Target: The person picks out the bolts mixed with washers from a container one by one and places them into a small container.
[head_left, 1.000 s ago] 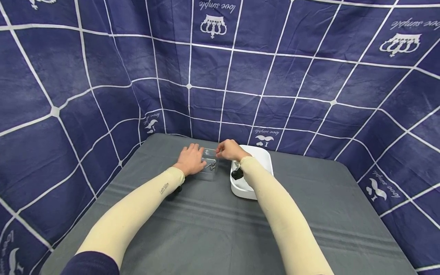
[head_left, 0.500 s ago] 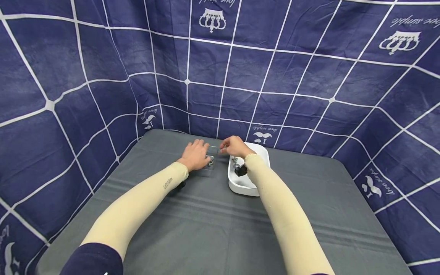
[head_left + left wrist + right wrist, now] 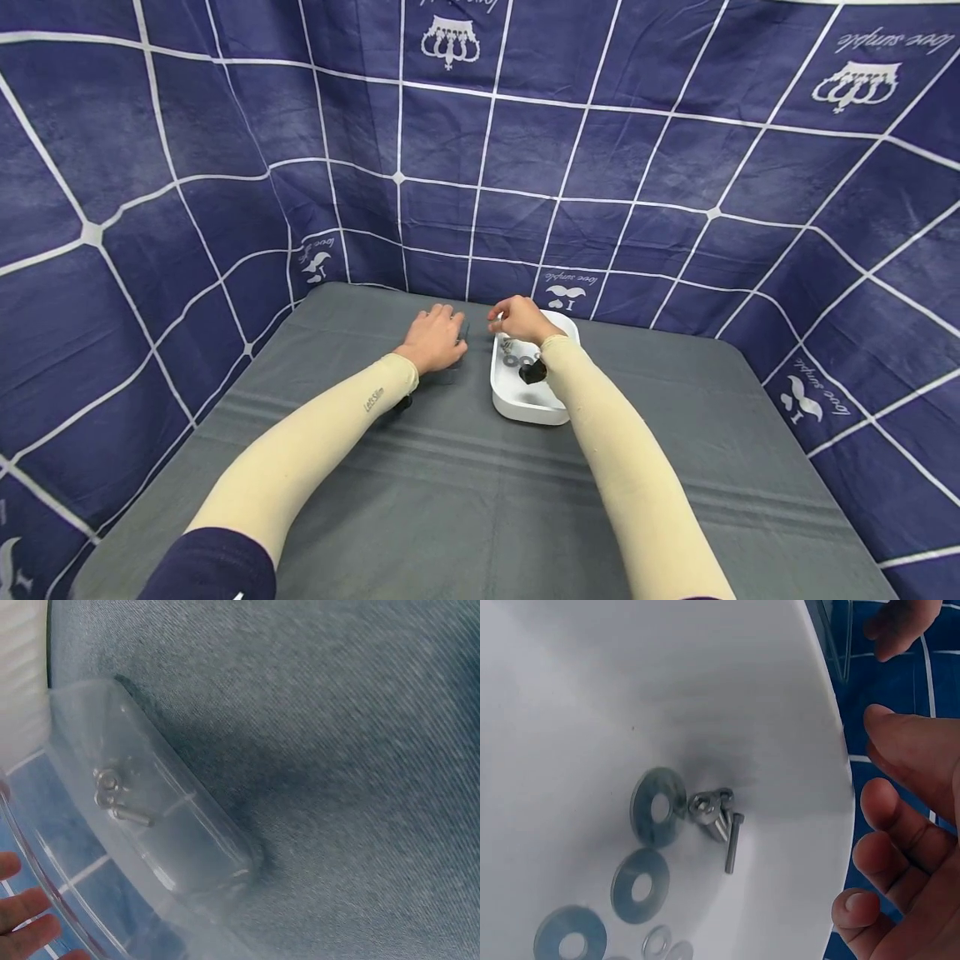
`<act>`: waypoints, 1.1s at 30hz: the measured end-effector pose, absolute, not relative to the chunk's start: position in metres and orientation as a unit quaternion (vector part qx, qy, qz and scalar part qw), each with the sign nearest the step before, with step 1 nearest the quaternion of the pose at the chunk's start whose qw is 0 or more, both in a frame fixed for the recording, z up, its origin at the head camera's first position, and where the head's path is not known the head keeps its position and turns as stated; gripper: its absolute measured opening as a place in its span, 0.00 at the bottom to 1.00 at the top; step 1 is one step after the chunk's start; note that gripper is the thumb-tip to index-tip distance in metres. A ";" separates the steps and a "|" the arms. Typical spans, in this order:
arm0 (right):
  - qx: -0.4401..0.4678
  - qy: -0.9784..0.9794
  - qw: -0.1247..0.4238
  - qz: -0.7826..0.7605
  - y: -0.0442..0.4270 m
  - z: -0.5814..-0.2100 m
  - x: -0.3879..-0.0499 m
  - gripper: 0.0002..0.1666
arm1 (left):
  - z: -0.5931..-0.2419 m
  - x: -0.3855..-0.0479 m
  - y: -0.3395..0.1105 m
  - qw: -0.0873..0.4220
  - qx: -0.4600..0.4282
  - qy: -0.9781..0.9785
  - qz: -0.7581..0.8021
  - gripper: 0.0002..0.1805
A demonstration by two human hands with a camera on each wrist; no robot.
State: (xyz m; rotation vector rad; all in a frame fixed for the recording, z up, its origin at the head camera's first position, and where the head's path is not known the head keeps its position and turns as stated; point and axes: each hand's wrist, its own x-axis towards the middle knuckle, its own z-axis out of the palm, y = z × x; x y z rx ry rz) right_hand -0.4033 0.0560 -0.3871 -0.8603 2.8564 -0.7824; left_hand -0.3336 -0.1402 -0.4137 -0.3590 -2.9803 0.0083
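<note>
My left hand (image 3: 435,337) lies over a clear plastic box (image 3: 202,832), its fingers extended near the box's rim; whether they touch it, I cannot tell. Inside that box, in the left wrist view, sit a few small metal screws (image 3: 131,816). The hand hides most of the box in the head view. My right hand (image 3: 519,320) hovers at the far left rim of a white tray (image 3: 528,410). Its fingers are loosely bent and apart in the right wrist view, with nothing between them. In the tray are several flat washers (image 3: 640,886) and a cluster of screws (image 3: 711,814).
A grey cloth covers the table (image 3: 465,500). Behind it and at both sides hangs a blue curtain (image 3: 570,158) with white grid lines. The tray stands just right of the clear box.
My right hand has moved right, from beside the clear box to the tray's rim. The left hand has shifted slightly right and covers more of the box. The head view has shifted a little.
</note>
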 end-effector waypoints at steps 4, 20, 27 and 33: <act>-0.271 0.926 0.033 -0.260 0.063 -0.388 -0.404 0.14 | -0.413 -0.334 -0.136 0.077 -0.122 -0.990 -0.003 0.31; -0.242 0.933 0.037 -0.263 0.091 -0.393 -0.404 0.13 | -0.410 -0.337 -0.116 0.095 -0.155 -0.983 -0.014 0.29; -0.224 0.937 0.041 -0.266 0.102 -0.394 -0.402 0.13 | -0.409 -0.338 -0.108 0.089 -0.166 -0.982 -0.027 0.30; -0.220 0.940 0.025 -0.259 0.110 -0.396 -0.403 0.14 | -0.409 -0.339 -0.098 0.093 -0.176 -0.979 -0.036 0.30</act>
